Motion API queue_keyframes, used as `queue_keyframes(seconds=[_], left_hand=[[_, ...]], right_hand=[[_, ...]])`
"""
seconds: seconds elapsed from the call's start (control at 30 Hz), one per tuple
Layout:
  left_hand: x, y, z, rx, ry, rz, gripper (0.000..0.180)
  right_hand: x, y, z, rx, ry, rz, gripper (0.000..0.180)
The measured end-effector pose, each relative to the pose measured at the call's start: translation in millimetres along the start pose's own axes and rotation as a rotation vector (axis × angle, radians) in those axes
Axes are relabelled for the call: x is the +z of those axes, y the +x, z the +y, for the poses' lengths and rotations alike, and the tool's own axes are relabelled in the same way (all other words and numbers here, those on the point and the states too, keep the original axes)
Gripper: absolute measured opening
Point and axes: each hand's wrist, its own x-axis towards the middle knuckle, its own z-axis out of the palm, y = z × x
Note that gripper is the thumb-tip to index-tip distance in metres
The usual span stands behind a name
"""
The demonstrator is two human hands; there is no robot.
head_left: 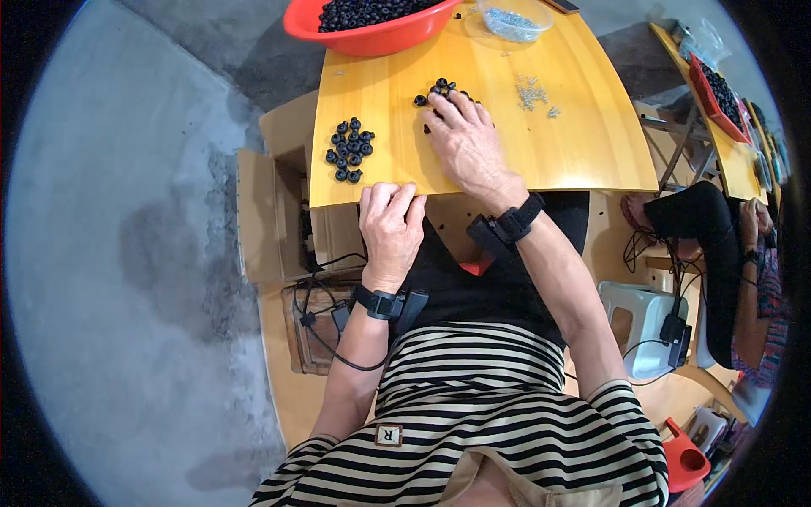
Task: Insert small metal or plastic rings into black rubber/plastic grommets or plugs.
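My right hand (466,139) flat, fingers spread over small black ring-shaped parts (441,88); left hand (390,221) curled, gripping bench (583,144) edge.

Our right hand (466,144) covers black rings (441,87) at twelve o'clock on the worktop (583,144); our left hand (390,226) grips its near edge.

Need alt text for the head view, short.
A person at a wooden table spreads the right hand over a small pile of black ring-shaped parts, while the left hand grips the table's near edge. Another cluster of black rings, scattered small metal pieces and a red bowl of rings lie beyond.
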Motion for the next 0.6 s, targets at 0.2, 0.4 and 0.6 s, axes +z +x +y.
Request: queue_keyframes(seconds=[0.2,0.4,0.6], left_hand=[[0.0,-1.9,-0.6,-0.007,-0.010,0.016,0.021],[1.7,-4.0,-1.9,-0.004,-0.012,0.036,0.022],[0.9,-4.4,-3.2,-0.007,-0.010,0.028,0.023]], right_hand=[[-2.0,-14.7,11.3,-0.057,0.122,-0.062,0.040],[-19.8,-32.4,24.8,-0.063,0.219,-0.049,0.038],[-30.9,-32.7,28.2,0.180,0.396,0.146,0.030]])
